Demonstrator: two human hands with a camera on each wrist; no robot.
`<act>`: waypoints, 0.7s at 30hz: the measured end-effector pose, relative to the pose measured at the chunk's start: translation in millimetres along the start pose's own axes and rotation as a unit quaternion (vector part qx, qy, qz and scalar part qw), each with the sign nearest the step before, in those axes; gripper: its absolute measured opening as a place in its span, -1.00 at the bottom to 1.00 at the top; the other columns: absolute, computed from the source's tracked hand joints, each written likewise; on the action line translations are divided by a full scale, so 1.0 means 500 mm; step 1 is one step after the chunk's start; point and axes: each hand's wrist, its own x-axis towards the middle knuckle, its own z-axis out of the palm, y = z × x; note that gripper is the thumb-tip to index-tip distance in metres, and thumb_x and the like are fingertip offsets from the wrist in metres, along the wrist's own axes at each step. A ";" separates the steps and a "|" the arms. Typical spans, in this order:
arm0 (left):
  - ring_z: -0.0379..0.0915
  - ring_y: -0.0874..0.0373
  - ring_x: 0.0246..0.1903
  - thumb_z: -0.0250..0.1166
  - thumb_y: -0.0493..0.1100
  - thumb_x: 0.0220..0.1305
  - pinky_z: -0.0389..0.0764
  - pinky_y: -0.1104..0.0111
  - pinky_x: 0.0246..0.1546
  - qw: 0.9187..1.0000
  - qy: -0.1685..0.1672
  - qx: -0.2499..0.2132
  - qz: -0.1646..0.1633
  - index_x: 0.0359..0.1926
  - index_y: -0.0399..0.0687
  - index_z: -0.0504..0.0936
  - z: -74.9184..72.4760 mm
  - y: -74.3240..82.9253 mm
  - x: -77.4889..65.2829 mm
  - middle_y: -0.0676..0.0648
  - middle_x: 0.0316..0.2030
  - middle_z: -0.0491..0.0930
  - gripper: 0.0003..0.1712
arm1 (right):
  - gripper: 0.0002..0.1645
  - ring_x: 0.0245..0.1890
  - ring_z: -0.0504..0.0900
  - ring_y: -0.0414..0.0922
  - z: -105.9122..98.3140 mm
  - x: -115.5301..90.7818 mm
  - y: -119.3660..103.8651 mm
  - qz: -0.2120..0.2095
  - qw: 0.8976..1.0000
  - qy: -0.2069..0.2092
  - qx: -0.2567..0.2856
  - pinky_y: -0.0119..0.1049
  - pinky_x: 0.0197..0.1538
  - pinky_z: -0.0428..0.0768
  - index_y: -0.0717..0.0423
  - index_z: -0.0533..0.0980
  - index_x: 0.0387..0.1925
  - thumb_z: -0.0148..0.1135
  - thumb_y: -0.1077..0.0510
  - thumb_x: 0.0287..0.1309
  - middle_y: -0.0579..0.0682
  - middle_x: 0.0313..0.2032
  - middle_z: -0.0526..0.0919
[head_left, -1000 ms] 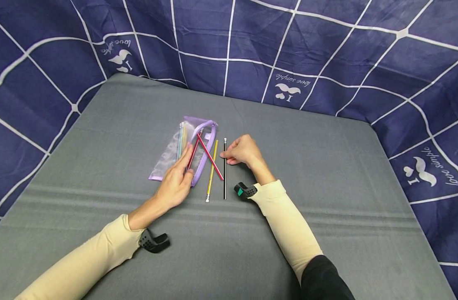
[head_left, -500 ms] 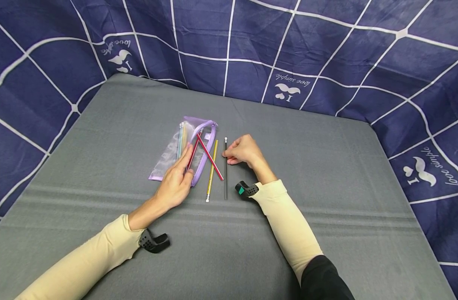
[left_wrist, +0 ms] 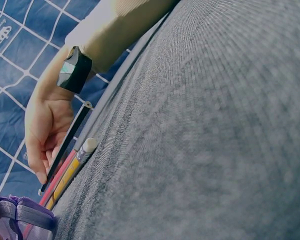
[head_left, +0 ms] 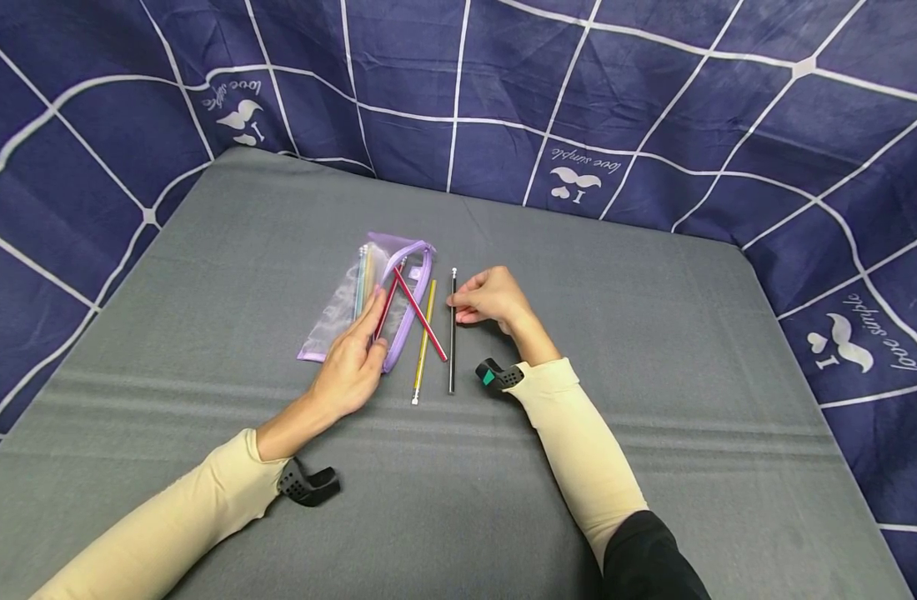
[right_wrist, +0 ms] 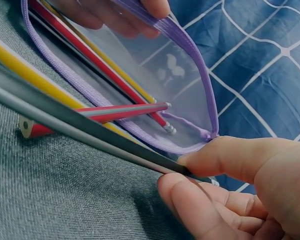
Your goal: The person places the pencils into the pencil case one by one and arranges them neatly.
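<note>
In the head view my left hand [head_left: 348, 365] holds the purple-edged, see-through pencil case [head_left: 329, 323] by its zipper side. The right wrist view shows the case's zipped mouth [right_wrist: 208, 85] gaping, with left fingers at its upper rim. My right hand [head_left: 496, 297] pinches a black pencil [head_left: 452, 358] between thumb and fingers, raised off the table in the left wrist view. A red striped pencil [right_wrist: 137, 108] lies across the lower rim, one end inside the case. Beside the case lies a yellow pencil [head_left: 420, 367], passing under the red one.
Several pencils are inside the case, among them a red one [right_wrist: 97, 57] and a yellow one [right_wrist: 115, 62]. A grey cloth [head_left: 653, 333] covers the table. Behind it hangs a blue curtain [head_left: 406, 75] with white lines.
My right hand has taken hold of the black pencil, lifted it slightly and shifted it a little away from me. The left hand and the case have stayed in place.
</note>
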 end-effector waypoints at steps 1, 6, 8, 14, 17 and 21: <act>-0.06 -0.03 0.47 0.02 -0.48 0.24 -0.01 0.10 0.47 1.000 0.000 0.000 0.000 0.49 -0.35 0.06 0.000 0.000 0.000 -0.24 0.50 0.00 -0.22 | -0.87 -0.72 0.62 -0.21 0.000 0.001 0.000 0.000 1.000 0.001 0.004 -0.40 -0.53 0.67 0.42 0.58 -0.36 0.39 0.43 0.02 0.07 -0.63 0.64; -0.06 -0.02 0.47 0.02 -0.48 0.24 -0.01 0.11 0.46 1.000 0.000 0.000 -0.002 0.49 -0.35 0.07 0.000 0.000 0.000 -0.24 0.50 0.01 -0.22 | -0.90 -0.70 0.63 -0.21 0.000 0.005 -0.001 -0.004 0.999 0.004 0.040 -0.42 -0.53 0.66 0.39 0.57 -0.40 0.37 0.45 0.04 0.06 -0.66 0.62; -0.06 -0.03 0.47 0.03 -0.48 0.24 -0.01 0.10 0.46 1.000 0.000 0.000 -0.002 0.49 -0.35 0.07 -0.001 0.000 0.000 -0.24 0.50 0.01 -0.22 | -0.90 -0.70 0.63 -0.20 0.001 0.008 -0.001 -0.008 0.998 0.005 0.054 -0.42 -0.53 0.66 0.37 0.56 -0.42 0.36 0.45 0.04 0.06 -0.66 0.62; -0.06 -0.04 0.47 0.03 -0.48 0.24 -0.02 0.09 0.46 1.000 0.001 -0.001 -0.001 0.49 -0.33 0.06 0.000 -0.001 0.000 -0.24 0.50 0.00 -0.21 | -0.91 -0.69 0.65 -0.18 0.007 0.016 0.000 -0.016 0.997 0.005 0.079 -0.41 -0.51 0.67 0.36 0.56 -0.43 0.36 0.45 0.04 0.08 -0.65 0.65; -0.06 -0.04 0.47 0.03 -0.49 0.24 -0.02 0.10 0.47 1.000 0.001 -0.002 0.000 0.50 -0.32 0.06 0.000 -0.002 0.000 -0.24 0.50 0.00 -0.21 | -0.92 -0.68 0.66 -0.17 0.011 0.020 0.001 -0.020 0.996 0.003 0.090 -0.41 -0.50 0.67 0.36 0.57 -0.42 0.35 0.44 0.05 0.08 -0.63 0.65; -0.07 -0.03 0.47 0.03 -0.48 0.25 -0.03 0.10 0.47 1.000 0.000 -0.001 -0.002 0.50 -0.31 0.05 0.000 -0.002 0.000 -0.24 0.50 0.00 -0.21 | -0.93 -0.67 0.66 -0.17 0.018 0.025 0.001 -0.028 0.995 0.004 0.101 -0.41 -0.49 0.68 0.36 0.57 -0.42 0.34 0.45 0.05 0.08 -0.62 0.65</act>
